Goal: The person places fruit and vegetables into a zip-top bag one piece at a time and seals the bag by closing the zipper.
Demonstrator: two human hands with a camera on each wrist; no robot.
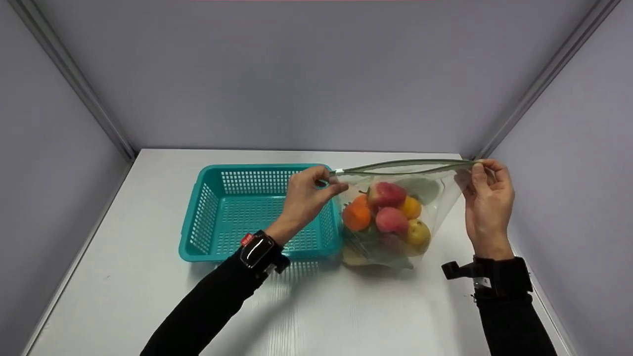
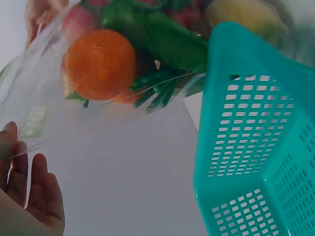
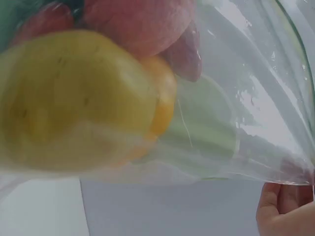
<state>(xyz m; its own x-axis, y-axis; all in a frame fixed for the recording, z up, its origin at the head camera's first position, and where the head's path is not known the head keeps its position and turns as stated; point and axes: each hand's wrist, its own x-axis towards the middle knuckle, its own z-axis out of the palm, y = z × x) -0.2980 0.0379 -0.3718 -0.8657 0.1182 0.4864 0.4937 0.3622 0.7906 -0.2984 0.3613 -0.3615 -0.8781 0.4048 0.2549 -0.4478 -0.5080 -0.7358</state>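
Observation:
A clear zip bag [image 1: 437, 193] with a green-edged mouth hangs between both hands, filled with fruit and vegetables. At its upper left corner, beside a white slider [image 1: 339, 172], my left hand [image 1: 306, 198] pinches the edge between thumb and finger. My right hand [image 1: 490, 202] pinches the upper right corner, the mouth stretched between them with a narrow gap. Through the plastic show an orange [image 2: 101, 65], a red fruit [image 1: 387, 194], a pink round fruit [image 1: 391, 219], a yellow fruit [image 3: 78, 103] and a green pepper [image 2: 157, 37].
A teal plastic basket [image 1: 198, 254] with slotted walls stands left of the bag, nothing inside it, partly behind the left hand. Both are on a white table [image 1: 123, 277]. Grey panels [image 1: 296, 74] enclose the table at the back and sides.

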